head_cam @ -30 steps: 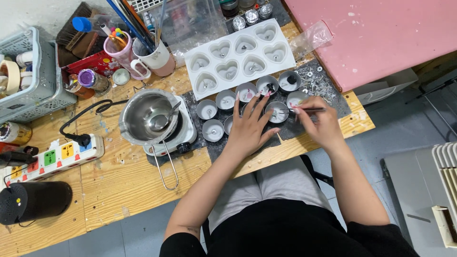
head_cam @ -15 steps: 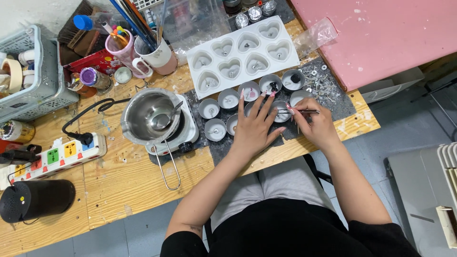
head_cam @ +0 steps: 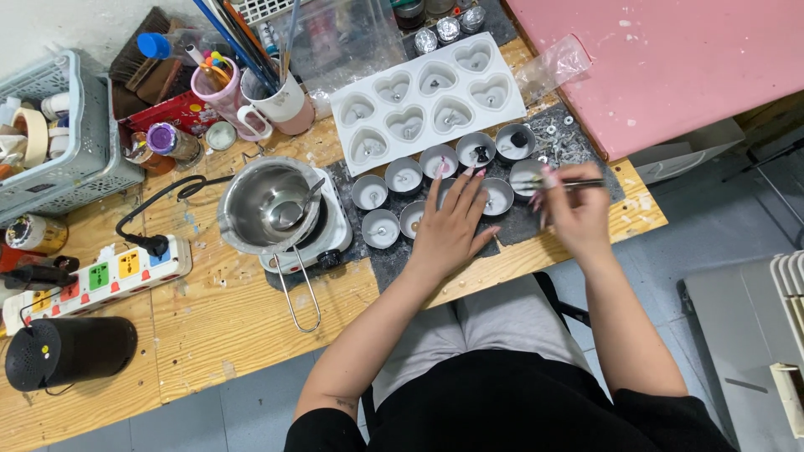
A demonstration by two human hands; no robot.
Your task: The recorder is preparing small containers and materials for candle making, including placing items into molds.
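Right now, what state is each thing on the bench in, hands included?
left hand: flat, fingers spread over the small metal cups.
right hand: pinching tweezers above the cups.
heart mould: cavities open, wicks set in them.
metal pot: on the small hotplate, spoon inside.
power strip: one black plug in.

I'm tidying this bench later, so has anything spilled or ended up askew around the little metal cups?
Pale crumbs and small washer-like bits lie scattered over the dark mat beside the cups, near the right hand. The white heart mould sits slanted to the bench edge. No cup has tipped over.
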